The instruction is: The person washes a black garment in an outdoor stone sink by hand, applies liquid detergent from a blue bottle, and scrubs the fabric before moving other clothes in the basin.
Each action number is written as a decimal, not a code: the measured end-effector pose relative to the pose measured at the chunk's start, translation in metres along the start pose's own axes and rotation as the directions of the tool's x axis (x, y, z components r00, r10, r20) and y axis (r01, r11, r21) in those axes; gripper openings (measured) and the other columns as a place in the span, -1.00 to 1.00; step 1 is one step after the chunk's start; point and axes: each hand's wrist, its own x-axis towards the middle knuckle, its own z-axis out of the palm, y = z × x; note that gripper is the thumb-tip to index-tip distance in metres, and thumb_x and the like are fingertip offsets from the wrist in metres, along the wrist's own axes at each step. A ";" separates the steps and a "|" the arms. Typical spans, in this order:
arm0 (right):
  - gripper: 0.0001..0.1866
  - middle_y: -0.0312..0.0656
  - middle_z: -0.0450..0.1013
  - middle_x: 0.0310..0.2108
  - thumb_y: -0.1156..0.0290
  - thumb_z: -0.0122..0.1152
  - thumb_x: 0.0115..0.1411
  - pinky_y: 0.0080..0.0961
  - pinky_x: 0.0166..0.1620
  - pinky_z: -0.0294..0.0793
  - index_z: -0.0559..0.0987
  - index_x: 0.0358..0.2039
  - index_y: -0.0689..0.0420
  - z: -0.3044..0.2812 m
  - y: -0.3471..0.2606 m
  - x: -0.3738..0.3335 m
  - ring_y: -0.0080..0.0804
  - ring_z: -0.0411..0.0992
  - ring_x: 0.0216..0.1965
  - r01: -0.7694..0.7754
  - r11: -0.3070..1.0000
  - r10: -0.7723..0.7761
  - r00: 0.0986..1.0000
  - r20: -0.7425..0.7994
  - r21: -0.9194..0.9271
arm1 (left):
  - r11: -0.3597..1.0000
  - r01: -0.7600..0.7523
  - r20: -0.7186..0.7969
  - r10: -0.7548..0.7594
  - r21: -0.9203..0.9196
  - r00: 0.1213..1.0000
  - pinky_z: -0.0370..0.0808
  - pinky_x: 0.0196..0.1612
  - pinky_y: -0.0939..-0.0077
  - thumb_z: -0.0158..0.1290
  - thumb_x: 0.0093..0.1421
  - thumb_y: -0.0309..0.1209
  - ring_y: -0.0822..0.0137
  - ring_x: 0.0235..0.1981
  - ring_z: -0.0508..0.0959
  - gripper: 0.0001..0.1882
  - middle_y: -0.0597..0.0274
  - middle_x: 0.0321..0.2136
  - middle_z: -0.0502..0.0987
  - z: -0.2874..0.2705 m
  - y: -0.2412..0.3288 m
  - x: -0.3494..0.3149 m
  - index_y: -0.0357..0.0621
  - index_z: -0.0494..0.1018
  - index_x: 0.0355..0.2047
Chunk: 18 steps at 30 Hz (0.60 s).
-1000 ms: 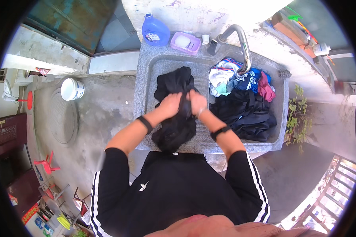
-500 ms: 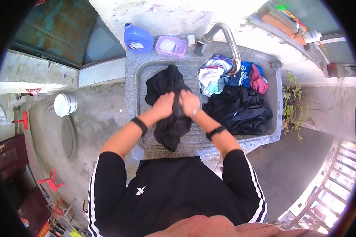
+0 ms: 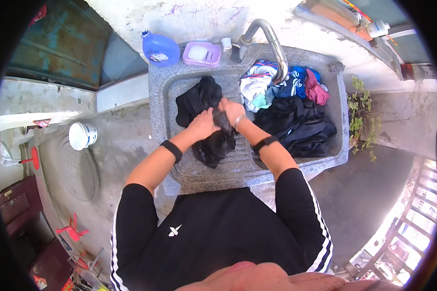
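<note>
Holds black garment [image 3: 200, 99] bunched at mid-length between left hand [image 3: 204, 124] and right hand [image 3: 233, 113], on the left side of grey stone sink [image 3: 204, 183]. Rests far and near ends of the cloth on the sink's ridged surface, inside the near rim. Could lose hold of the bunch through uneven finger pressure, particularly with wet fabric; cannot tell degree of wetness from this view. Could scrape knuckles on the ridges by pressing down with too little cloth beneath the fingers. Could drag items from dark clothes heap [image 3: 296, 128] by swinging the right forearm too far right, given the apparent closeness. Could tip blue bottle [image 3: 161, 50] or shift purple soap tray [image 3: 202, 60] on the far ledge by thrusting the garment too far. Presents the left hand with back upward and fingers curled over the cloth. Places the right hand just beside, slightly farther and to the right, also closed on the fabric. Cannot see fingertips underneath. Angles both forearms inward from the near side, with elbows bent and spread outward and black wristbands [image 3: 265, 143] clear of the garment.
</note>
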 end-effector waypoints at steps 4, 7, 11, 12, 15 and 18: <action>-0.84 0.03 0.44 -0.40 0.39 -0.11 0.13 -0.15 -0.33 0.43 0.44 -0.34 0.13 -0.006 0.038 0.039 0.00 0.44 -0.38 0.142 0.984 -0.170 0.930 -0.326 -0.109 | 0.985 -0.137 -0.333 0.096 -0.102 0.938 0.37 -0.02 0.15 0.22 -0.07 -0.27 -0.26 -0.07 0.36 -0.25 -0.29 -0.09 0.30 -0.036 0.006 0.010 -0.23 0.11 0.08; -0.83 -0.02 0.45 -0.48 0.39 -0.07 0.16 -0.22 -0.36 0.41 0.47 -0.38 0.19 -0.028 0.059 0.017 -0.07 0.45 -0.44 0.175 0.984 -0.144 0.864 -0.483 0.019 | 0.993 -0.117 -0.278 0.118 0.021 0.953 0.42 -0.14 0.18 0.09 0.04 -0.44 -0.17 -0.13 0.42 -0.58 -0.13 -0.20 0.39 -0.067 -0.001 -0.028 -0.09 0.25 -0.07; -0.70 -0.17 0.49 -0.44 0.26 0.00 0.24 -0.45 -0.36 0.43 0.50 -0.37 0.28 -0.093 0.008 -0.032 -0.39 0.46 -0.42 -0.139 -0.189 0.413 0.887 0.207 0.972 | 0.871 -0.273 -0.396 0.100 -0.408 0.913 0.39 -0.21 0.40 -0.06 0.15 -0.51 0.16 -0.30 0.47 -0.80 0.13 -0.29 0.42 -0.079 -0.020 -0.063 -0.13 0.31 -0.19; -0.70 -0.14 0.51 -0.33 0.28 -0.04 0.25 -0.46 -0.25 0.48 0.49 -0.27 0.28 -0.103 0.010 -0.040 -0.34 0.50 -0.35 -0.173 -0.217 0.310 0.921 0.236 0.961 | 0.804 -0.313 -0.422 0.087 -0.506 0.903 0.38 -0.20 0.47 -0.08 0.17 -0.50 0.28 -0.31 0.45 -0.82 0.20 -0.30 0.41 -0.088 -0.017 -0.071 -0.15 0.31 -0.19; -0.64 -0.07 0.51 -0.34 0.21 -0.03 0.24 -0.45 -0.27 0.48 0.46 -0.20 0.31 -0.128 -0.004 -0.057 -0.35 0.50 -0.37 -0.194 -0.354 0.197 0.941 0.276 0.915 | 0.353 -0.451 -0.497 -0.047 -0.820 0.866 0.30 -0.16 0.64 -0.16 0.24 -0.46 0.56 -0.28 0.33 -0.82 0.38 -0.32 0.34 -0.119 0.010 -0.094 -0.22 0.30 -0.17; -0.57 0.06 0.48 -0.32 0.12 0.04 0.19 -0.33 -0.16 0.43 0.44 -0.20 0.31 -0.114 0.010 -0.059 -0.14 0.47 -0.24 -0.180 0.777 0.428 0.854 -0.297 0.603 | 0.650 -0.378 -0.545 -0.066 -0.659 0.836 0.31 -0.09 0.56 -0.15 0.23 -0.45 0.45 -0.21 0.37 -0.75 0.25 -0.26 0.37 -0.119 -0.006 -0.098 -0.25 0.29 -0.10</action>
